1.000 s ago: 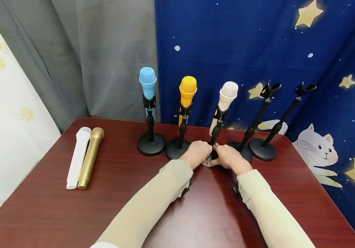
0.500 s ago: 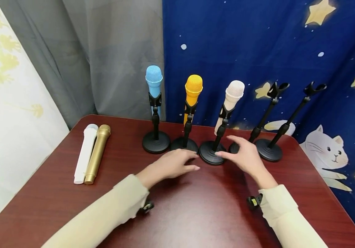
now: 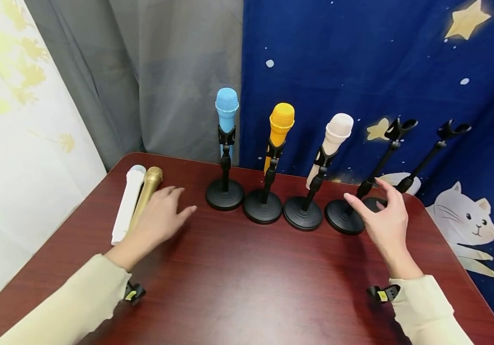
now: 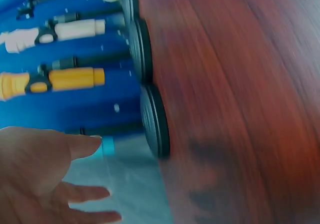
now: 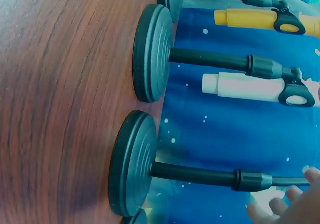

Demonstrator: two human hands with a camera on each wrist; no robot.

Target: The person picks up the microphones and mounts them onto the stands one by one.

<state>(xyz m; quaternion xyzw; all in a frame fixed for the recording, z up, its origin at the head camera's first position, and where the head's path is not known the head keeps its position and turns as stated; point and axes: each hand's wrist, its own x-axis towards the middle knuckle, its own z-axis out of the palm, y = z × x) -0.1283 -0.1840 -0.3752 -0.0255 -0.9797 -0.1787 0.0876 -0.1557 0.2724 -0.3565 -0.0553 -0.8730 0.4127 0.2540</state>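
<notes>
My left hand (image 3: 156, 220), fingers spread and holding nothing, is over the lower part of the gold microphone (image 3: 154, 176). A white microphone (image 3: 129, 203) lies beside the gold one. The right hand (image 3: 388, 223) is beside the fourth black stand (image 3: 345, 218), thumb and fingers apart; contact with the pole cannot be made out. That stand's clip (image 3: 400, 128) holds nothing. Blue (image 3: 227, 108), yellow (image 3: 281, 122) and pale pinkish-white (image 3: 337, 132) microphones sit tilted in the clips of the other three stands. In the left wrist view, the left thumb and fingers (image 4: 90, 191) are apart.
A fifth stand, its clip (image 3: 452, 129) without a microphone, is partly hidden behind the right hand. The stands line the back of the reddish-brown table (image 3: 247, 287). Grey (image 3: 186, 72) and blue star-patterned (image 3: 359, 57) curtains hang close behind.
Both hands have let go of the third stand's base. My left hand has moved left to the gold microphone, my right hand rightward to the fourth stand. The view has shifted slightly.
</notes>
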